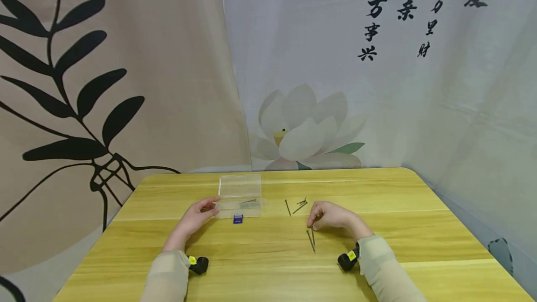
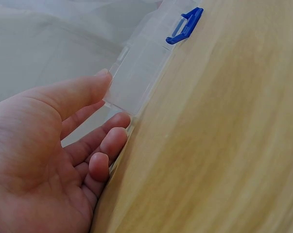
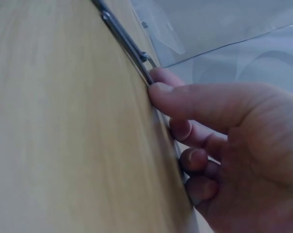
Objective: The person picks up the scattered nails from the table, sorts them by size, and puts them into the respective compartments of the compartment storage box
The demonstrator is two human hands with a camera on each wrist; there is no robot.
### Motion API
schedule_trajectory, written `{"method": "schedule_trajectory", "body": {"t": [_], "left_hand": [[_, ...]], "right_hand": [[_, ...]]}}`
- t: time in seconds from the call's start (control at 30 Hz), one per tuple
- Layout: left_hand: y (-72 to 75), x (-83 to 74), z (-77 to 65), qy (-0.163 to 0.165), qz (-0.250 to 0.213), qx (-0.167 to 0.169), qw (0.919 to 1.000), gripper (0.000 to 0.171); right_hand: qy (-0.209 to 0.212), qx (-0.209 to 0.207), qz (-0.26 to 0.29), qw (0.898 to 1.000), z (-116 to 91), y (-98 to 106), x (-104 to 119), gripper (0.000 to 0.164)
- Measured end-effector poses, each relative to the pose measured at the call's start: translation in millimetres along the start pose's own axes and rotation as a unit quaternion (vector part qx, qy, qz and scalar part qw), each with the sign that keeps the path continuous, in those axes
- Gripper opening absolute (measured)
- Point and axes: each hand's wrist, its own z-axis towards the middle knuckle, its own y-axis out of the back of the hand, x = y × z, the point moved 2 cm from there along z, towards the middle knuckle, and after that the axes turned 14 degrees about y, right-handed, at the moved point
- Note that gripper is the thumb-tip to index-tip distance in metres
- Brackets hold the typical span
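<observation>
Few in, more to go, maybe partway?
Blue-clasped clear plastic box (image 1: 252,212) sits open, left of centre, at least one thin dark metal piece (image 1: 250,201) inside; left hand (image 1: 198,216) relaxed against its left end. Right hand (image 1: 330,214) pinches a slim dark metal nail (image 1: 313,236), thumb to index, beside a loose nail (image 1: 310,241). Farther off, more dark nails (image 1: 287,208) lie out, probably left to do.

Free passage over tabletop (image 1: 270,232) between plastic box (image 1: 228,209) and scattered metal fasteners (image 1: 287,208), obstacles on either side
</observation>
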Motion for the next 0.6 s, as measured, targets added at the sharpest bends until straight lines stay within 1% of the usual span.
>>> {"method": "schedule_trajectory", "body": {"t": [0.03, 0.2, 0.6], "left_hand": [[-0.2, 4.1, 3.7, 0.002, 0.001, -0.002, 1.0, 0.045], [-0.2, 4.3, 4.6, 0.0, 0.002, -0.003, 1.0, 0.043], [-0.1, 3.6, 4.5, 0.003, 0.0, -0.001, 1.0, 0.044]], "right_hand": [[0.001, 0.002, -0.005, 1.0, 0.0, 0.0, 0.4, 0.013], [0.013, 0.009, -0.014, 1.0, -1.0, 1.0, 1.1, 0.01], [0.027, 0.032, 0.004, 0.999, -3.7, 3.9, -0.5, 0.006]]}}
